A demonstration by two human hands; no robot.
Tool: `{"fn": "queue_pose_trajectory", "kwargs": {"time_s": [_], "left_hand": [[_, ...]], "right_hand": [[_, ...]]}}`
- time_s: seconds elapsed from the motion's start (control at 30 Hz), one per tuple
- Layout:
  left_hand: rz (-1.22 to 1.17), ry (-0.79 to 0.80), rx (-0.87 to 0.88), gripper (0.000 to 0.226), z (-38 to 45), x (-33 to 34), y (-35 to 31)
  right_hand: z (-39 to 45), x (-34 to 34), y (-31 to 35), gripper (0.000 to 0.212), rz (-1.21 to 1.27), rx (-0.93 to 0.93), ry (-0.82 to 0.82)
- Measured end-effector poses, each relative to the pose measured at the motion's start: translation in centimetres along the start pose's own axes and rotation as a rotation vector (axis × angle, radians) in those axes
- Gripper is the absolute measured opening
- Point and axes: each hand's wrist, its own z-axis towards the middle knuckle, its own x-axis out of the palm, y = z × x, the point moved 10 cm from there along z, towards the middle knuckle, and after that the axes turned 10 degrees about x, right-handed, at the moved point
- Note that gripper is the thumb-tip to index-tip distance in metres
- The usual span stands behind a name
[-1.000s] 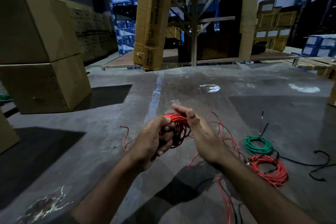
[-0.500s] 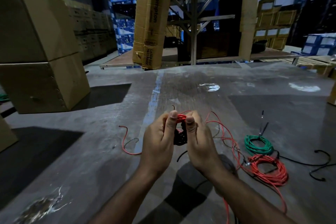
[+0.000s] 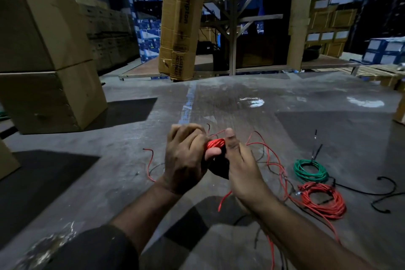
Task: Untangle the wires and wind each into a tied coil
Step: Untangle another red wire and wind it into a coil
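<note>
The red wire bundle sits between both hands, held above the grey worktop and well to the left of the green coil. A second ago the left hand gripped the bundle from the side while the right hand was spread flat beside it. Half a second ago the two hands came together in a pinch on top. Now the left hand has rolled over the bundle, fingers curled round it with a fingertip showing under the red turns, and the right hand has risen beside it with its thumb upright against the bundle. I judge this a wrapping or tying turn on the third coil, since the green coil and the red coil just nearer than it already lie wound on the worktop.

A dark mass hangs under the bundle between the hands; it could be black wire or shadow, and I cannot tell which. The right hand's fingers are hidden behind its palm, so whether they pinch a strand is unclear. Loose red strands trail between the bundle and the green coil, their ends lost behind the right forearm. A black wire lies beyond the green coil, partly cut by the frame edge.
</note>
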Motion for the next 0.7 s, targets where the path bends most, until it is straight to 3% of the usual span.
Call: {"fn": "queue_pose_trajectory", "kwargs": {"time_s": [0.07, 0.17, 0.23, 0.37, 0.57, 0.63, 0.7], "left_hand": [[-0.036, 0.014, -0.11, 0.063, -0.5, 0.5, 0.8], [-0.196, -0.024, -0.45, 0.057, -2.6, 1.1, 2.3], [-0.249, -0.059, -0.577, 0.058, -3.5, 1.1, 2.5], [-0.242, -0.048, -0.562, 0.057, -3.0, 1.0, 1.9], [-0.065, -0.022, -0.245, 0.065, -2.3, 0.1, 1.3], [-0.198, 0.046, -0.356, 0.06, -2.6, 0.9, 2.0], [-0.524, 0.119, -0.591, 0.054, -3.6, 2.5, 2.2]], "right_hand": [[0.5, 0.3, -0.5, 0.055, 0.022, 0.069, 0.036], [0.8, -0.1, 0.5, 0.047, -0.205, -0.074, -0.028], [0.5, -0.3, 0.3, 0.043, -0.281, -0.152, -0.063], [-0.3, -0.4, -0.7, 0.045, -0.088, -0.105, -0.085], [0.3, 0.3, -1.8, 0.042, 0.031, 0.036, 0.011], [0.5, 0.2, -0.7, 0.039, -0.099, -0.002, 0.066], [0.8, -0.6, 0.2, 0.04, -0.248, -0.062, 0.053]]}}
